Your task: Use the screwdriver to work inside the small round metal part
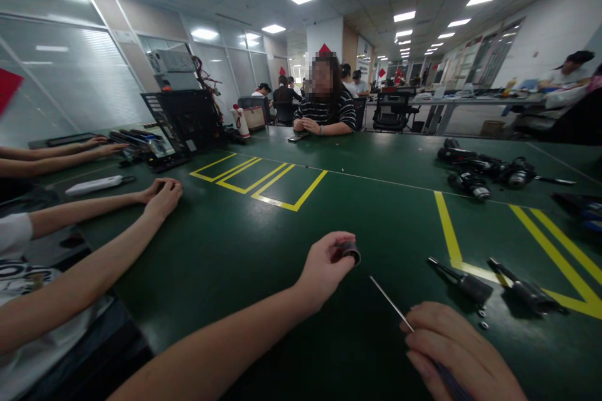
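Observation:
My left hand (325, 269) is closed around a short, dark, hollow metal cylinder (357, 254), its open end facing right. Fingers cover most of the cylinder, so its exact kind does not show. In my right hand (454, 344) is a screwdriver (390, 301) with a long thin shaft and a dark handle. The shaft points up and left, its tip a short way from the cylinder and not touching it. Beyond my right hand lie two dark cylindrical parts with rods, one nearer (473, 288) and one farther right (531, 294). Small rings (483, 325) lie beside the nearer part.
Yellow tape (310, 191) marks areas on the green table (263, 250). Several black power tools (475, 169) lie at the back right. A black computer case (183, 119) stands at the back left. Another person's hands (162, 194) rest at the left; someone sits opposite (329, 109).

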`<state>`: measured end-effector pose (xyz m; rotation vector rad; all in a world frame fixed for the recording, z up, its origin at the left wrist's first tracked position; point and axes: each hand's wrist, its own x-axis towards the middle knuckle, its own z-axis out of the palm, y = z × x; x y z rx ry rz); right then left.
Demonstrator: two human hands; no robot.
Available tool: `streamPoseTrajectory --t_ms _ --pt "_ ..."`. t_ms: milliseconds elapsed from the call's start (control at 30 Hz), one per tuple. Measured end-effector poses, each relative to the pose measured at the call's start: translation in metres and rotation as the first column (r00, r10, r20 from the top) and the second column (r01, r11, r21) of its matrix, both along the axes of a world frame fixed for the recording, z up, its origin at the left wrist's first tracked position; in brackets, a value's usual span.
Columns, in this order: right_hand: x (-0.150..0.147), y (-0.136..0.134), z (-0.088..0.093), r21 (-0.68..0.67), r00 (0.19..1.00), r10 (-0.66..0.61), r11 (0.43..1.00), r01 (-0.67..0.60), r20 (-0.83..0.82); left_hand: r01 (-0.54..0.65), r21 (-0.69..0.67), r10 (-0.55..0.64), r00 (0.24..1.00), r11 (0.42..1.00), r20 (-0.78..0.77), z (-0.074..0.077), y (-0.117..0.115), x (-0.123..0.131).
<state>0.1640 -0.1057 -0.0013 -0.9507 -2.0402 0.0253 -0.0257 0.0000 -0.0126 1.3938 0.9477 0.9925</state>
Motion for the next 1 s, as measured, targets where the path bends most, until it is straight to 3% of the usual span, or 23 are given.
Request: streamPoseTrajectory --t_ms 100,233,333,467,633,733,833,900,1000 --pt "-0.001 0.005 0.001 -0.049 1.000 -0.004 0.999 0.003 -0.008 -0.083 0.028 0.085 0.994 0.996 -0.076 -0.015 0.024 -0.005" --pt "-0.004 0.010 0.008 -0.145 1.000 0.003 0.989 -0.005 -0.014 -0.122 0.201 0.165 0.963 0.972 -0.213 -0.029 0.054 -0.010" --pt "-0.009 0.010 0.009 -0.229 0.999 0.047 0.973 -0.040 0.024 -0.017 0.325 0.143 0.919 0.946 -0.367 -0.024 0.067 -0.011" --pt "-0.015 0.011 0.002 -0.376 0.997 0.072 0.925 -0.056 0.029 0.076 0.491 0.245 0.795 0.868 -0.555 -0.013 0.078 -0.007" --pt "-0.020 0.028 0.000 -0.537 0.983 -0.063 0.843 -0.041 -0.174 0.113 0.577 0.284 0.784 0.809 -0.552 -0.015 0.092 0.003" --pt "-0.025 0.053 0.001 -0.620 0.887 -0.256 0.783 -0.042 -0.384 0.097 0.536 0.243 0.814 0.839 -0.527 -0.018 0.097 0.004" --pt "-0.029 0.076 -0.007 -0.567 0.720 -0.342 0.819 -0.087 -0.604 0.155 0.438 0.118 0.837 0.885 -0.535 -0.019 0.098 0.002" --pt "-0.029 0.085 -0.015 -0.543 0.642 -0.346 0.829 -0.131 -0.684 0.236 0.419 0.038 0.836 0.877 -0.548 -0.018 0.098 0.001" --pt "-0.026 0.086 -0.022 -0.571 0.669 -0.332 0.803 -0.170 -0.666 0.328 0.445 -0.009 0.813 0.833 -0.582 -0.018 0.098 0.001"
